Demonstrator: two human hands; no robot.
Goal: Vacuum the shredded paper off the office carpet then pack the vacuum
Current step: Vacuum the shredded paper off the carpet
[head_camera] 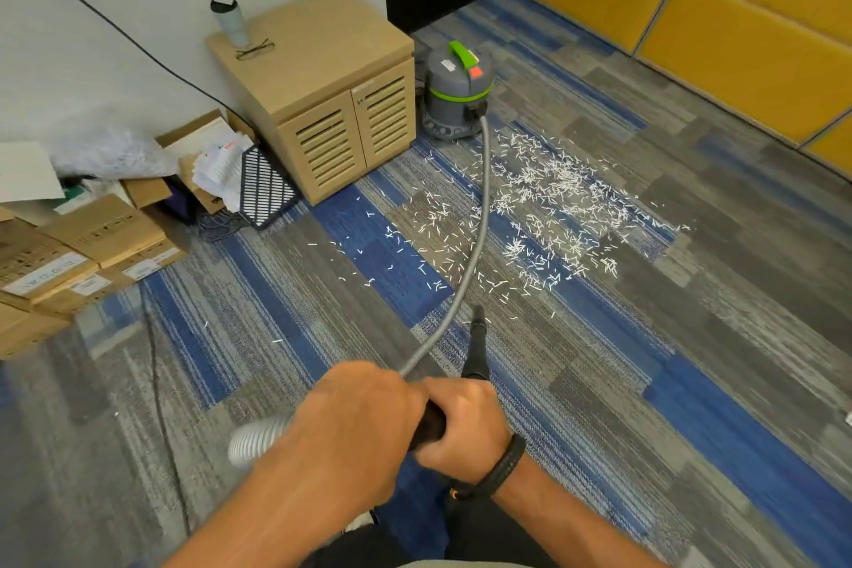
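Left hand (355, 420), right hand (465, 424) side by side, fingers curled.

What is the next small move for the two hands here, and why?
Probably push the black nozzle forward and down to the nearest shredded paper. Both the left hand and the right hand already grip the hose handle, the nozzle tip points at the scraps, and the paper still lies on the carpet.
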